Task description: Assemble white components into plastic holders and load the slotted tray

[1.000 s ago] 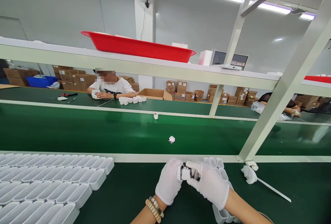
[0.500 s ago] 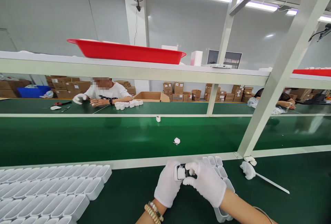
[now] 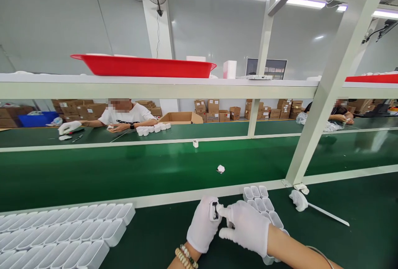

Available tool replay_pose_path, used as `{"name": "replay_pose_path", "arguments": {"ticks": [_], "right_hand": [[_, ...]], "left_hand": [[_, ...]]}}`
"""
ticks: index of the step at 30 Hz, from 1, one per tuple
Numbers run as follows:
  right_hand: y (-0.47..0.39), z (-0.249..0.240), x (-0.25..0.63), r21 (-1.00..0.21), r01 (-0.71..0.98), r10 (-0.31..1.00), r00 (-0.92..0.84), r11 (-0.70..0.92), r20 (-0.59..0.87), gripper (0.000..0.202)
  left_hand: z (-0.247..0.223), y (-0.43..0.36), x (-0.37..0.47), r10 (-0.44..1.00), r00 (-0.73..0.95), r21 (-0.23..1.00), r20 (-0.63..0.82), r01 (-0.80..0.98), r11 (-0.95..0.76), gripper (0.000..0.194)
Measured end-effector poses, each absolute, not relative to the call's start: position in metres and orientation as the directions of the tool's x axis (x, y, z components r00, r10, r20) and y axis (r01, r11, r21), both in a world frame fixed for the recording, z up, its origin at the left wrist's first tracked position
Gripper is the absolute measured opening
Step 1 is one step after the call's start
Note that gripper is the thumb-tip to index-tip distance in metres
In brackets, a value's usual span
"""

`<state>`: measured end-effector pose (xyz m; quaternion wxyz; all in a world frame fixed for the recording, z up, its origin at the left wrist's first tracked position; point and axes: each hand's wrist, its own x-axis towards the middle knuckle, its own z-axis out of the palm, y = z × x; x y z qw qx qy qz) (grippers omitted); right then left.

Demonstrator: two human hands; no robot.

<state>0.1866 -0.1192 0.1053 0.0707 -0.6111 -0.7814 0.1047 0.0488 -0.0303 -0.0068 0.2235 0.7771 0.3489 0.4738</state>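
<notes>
- Now, in the head view, your gloved left hand (image 3: 203, 224) grips a small white part (image 3: 214, 211), low and centre over the green bench (image 3: 342, 244).
- Your gloved right hand (image 3: 245, 226) presses a fingertip against that part, holding nothing else.
- White trays (image 3: 260, 198) lie just beyond.

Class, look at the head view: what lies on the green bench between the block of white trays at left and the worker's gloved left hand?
Nothing: in the head view, only bare green bench mat separates the white trays from the left hand.
</notes>
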Motion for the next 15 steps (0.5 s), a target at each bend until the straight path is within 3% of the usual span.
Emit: {"name": "replay_pose_path", "arguments": {"ticks": [6, 11, 15], "right_hand": [[-0.1225, 0.1008, 0.1858, -0.152, 0.939, 0.946, -0.319, 0.308, -0.054, 0.034], [-0.1215, 0.0981, 0.1867, -0.314, 0.922, 0.967, -0.251, 0.228, -0.035, 0.036], [-0.1183, 0.0969, 0.1835, -0.429, 0.9, 0.996, -0.091, 0.079, -0.007, 0.069]], "left_hand": [[-0.0081, -0.0323, 0.0447, 0.748, 0.299, 0.7, 0.592, 0.268, -0.662, 0.018], [-0.009, -0.0308, 0.0469, 0.795, 0.238, 0.761, 0.558, 0.234, -0.605, 0.017], [-0.0078, -0.0372, 0.0515, 0.79, 0.289, 0.785, 0.542, 0.162, -0.598, 0.018]]}}
